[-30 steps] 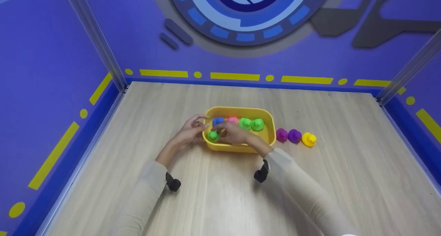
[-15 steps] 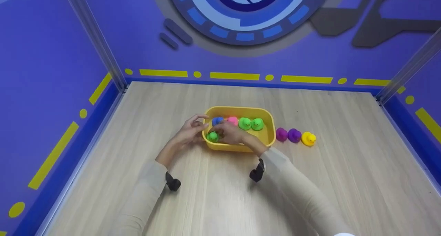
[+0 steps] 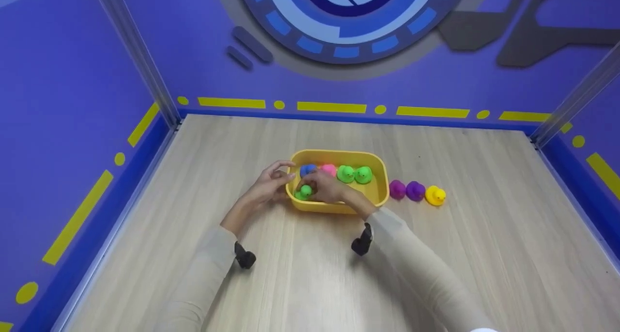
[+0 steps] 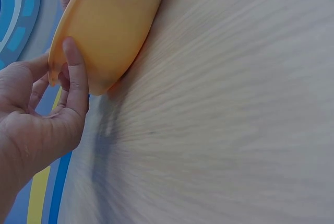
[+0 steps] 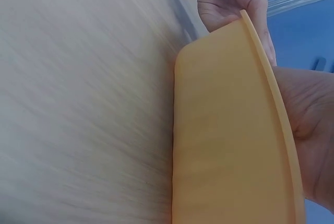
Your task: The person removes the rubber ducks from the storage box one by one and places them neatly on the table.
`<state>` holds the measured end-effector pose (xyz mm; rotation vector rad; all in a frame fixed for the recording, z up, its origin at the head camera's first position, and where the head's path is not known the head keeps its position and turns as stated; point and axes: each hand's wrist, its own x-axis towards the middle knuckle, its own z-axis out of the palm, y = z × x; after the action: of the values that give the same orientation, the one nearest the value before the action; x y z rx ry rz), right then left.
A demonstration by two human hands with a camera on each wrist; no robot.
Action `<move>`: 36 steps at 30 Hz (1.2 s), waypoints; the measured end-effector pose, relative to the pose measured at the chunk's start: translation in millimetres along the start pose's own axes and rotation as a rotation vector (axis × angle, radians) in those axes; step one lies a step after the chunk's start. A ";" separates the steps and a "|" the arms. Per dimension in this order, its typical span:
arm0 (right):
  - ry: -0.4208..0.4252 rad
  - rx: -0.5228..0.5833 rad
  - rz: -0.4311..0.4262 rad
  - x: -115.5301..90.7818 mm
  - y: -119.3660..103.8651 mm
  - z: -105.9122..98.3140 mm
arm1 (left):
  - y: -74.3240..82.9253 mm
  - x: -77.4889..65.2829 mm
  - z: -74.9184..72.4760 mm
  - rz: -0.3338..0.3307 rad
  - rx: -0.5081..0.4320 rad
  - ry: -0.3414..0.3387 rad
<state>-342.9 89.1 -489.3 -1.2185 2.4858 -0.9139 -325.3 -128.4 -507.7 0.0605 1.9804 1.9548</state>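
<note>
A yellow plastic basket (image 3: 377, 194) stands on the wooden table, several small rubber ducks inside it. My left hand (image 3: 263, 186) pinches its left rim, which the left wrist view shows with the thumb on the outer wall. Reaching over the near side, my right hand (image 3: 332, 187) grips a green rubber duck (image 3: 304, 193) in the near left corner. Behind the fingers, along the far wall, sit a blue duck (image 3: 307, 169), a pink duck (image 3: 329, 170) and two green ducks (image 3: 346, 174). In the right wrist view the basket wall hides the right fingertips.
Outside the basket, to its right, a magenta duck (image 3: 397, 189), a purple duck (image 3: 415, 191) and a yellow duck (image 3: 435, 196) stand in a row on the table (image 3: 300, 274). Blue-purple panels (image 3: 339, 87) enclose the table at the back and sides.
The green duck in the near left corner has tilted, its head now further right. My right hand moved slightly left and stays at that duck. My left hand keeps its hold on the rim.
</note>
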 end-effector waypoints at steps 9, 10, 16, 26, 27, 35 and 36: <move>0.011 0.015 0.019 -5.7 3.9 -1.4 | -2.3 1.4 2.4 0.009 -0.022 0.007; 0.006 0.021 0.036 -7.0 4.0 -1.7 | -2.9 1.5 3.0 0.009 -0.027 0.002; -0.003 0.064 0.120 -15.2 5.3 -6.8 | -4.8 1.9 4.7 0.002 -0.018 -0.013; 0.047 0.124 0.124 -26.7 1.7 -16.8 | -3.3 1.3 3.5 -0.010 -0.004 0.007; 0.054 0.128 0.127 -28.4 1.2 -17.6 | -3.3 1.4 3.5 -0.007 -0.008 0.006; 0.099 0.116 0.104 -39.5 -1.9 -23.5 | -1.7 0.5 3.5 0.006 -0.057 0.013; 0.104 0.115 0.104 -40.7 -1.7 -23.7 | -1.3 0.4 3.4 0.005 -0.055 0.012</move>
<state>-326.9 130.2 -472.5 -1.0204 2.5096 -1.1017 -324.4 -125.2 -509.0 0.0400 1.9346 2.0166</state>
